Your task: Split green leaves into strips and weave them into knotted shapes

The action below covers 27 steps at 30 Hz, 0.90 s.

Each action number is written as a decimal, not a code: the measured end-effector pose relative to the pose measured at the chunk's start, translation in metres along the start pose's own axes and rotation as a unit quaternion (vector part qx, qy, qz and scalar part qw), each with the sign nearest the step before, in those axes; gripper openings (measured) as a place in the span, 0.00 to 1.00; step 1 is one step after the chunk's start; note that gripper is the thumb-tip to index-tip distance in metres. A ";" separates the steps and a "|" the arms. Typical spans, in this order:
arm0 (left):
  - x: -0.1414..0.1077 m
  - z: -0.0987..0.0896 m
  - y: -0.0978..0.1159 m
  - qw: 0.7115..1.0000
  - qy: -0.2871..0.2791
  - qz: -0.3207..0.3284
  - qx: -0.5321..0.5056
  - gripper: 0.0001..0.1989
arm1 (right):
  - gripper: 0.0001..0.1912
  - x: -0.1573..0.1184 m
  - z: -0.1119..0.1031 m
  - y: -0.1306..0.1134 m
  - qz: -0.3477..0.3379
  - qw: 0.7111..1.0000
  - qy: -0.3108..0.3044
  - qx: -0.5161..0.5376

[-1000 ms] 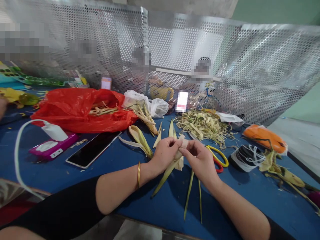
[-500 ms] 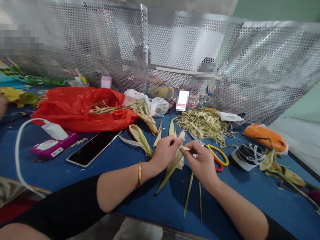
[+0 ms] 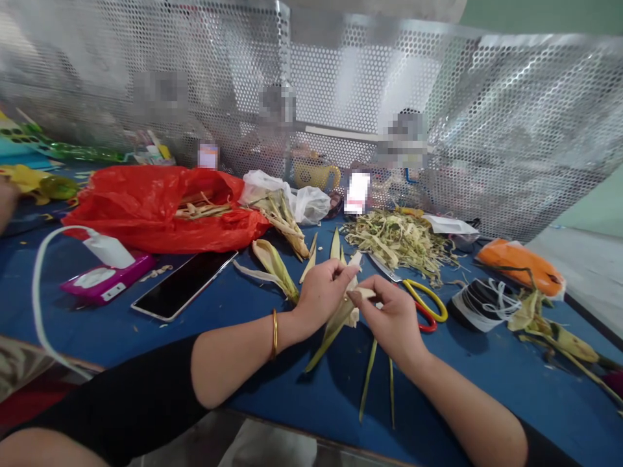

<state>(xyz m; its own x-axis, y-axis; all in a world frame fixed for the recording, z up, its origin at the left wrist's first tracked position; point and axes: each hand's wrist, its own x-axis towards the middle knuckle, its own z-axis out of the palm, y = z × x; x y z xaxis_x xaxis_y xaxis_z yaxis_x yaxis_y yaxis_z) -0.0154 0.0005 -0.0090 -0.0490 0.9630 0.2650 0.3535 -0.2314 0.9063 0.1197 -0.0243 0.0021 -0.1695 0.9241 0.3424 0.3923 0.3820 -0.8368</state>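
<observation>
Both hands meet over the blue table at a bundle of pale corn husk (image 3: 339, 316). My left hand (image 3: 321, 292), with a gold bangle at the wrist, pinches it between thumb and fingers. A strip of the husk is pinched between the thumb and forefinger of my right hand (image 3: 390, 311). Two thin green strips (image 3: 368, 383) stick out below my right hand toward the front edge. Left of my left hand lies a curled husk (image 3: 275, 267). Scissors (image 3: 424, 301) with yellow and red handles rest just beyond my right hand. My palms hide part of the bundle.
A red plastic bag (image 3: 131, 207) with dry strips lies left, behind a black phone (image 3: 182, 285) and a purple power strip (image 3: 107, 280). Shredded husk (image 3: 402, 240) is heaped at the back. A spool of white cord (image 3: 481, 303) stands right. A perforated metal screen (image 3: 341, 84) bounds the table.
The pale husk strip at my right fingertips now sticks out farther to the right. Both hands stay at nearly the same place; the view has shifted slightly.
</observation>
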 end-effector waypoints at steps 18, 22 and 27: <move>0.005 -0.003 -0.001 0.999 0.016 -0.030 -0.006 0.19 | 0.02 -0.009 0.002 -0.005 -0.029 0.999 -0.028 -0.017; 0.006 -0.001 -0.003 0.999 0.025 -0.031 -0.017 0.20 | 0.08 -0.005 0.007 -0.003 0.069 0.995 -0.045 0.060; 0.002 0.003 -0.003 0.997 -0.008 -0.038 -0.064 0.22 | 0.13 -0.001 0.005 -0.001 0.076 0.995 -0.010 0.060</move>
<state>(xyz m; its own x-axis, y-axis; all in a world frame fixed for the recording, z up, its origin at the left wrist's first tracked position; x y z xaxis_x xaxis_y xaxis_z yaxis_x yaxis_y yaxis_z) -0.0136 0.0036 -0.0122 -0.0560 0.9801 0.1903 0.2265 -0.1731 0.9585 0.1146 -0.0251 0.0002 -0.1343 0.9703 0.2010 0.3044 0.2334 -0.9235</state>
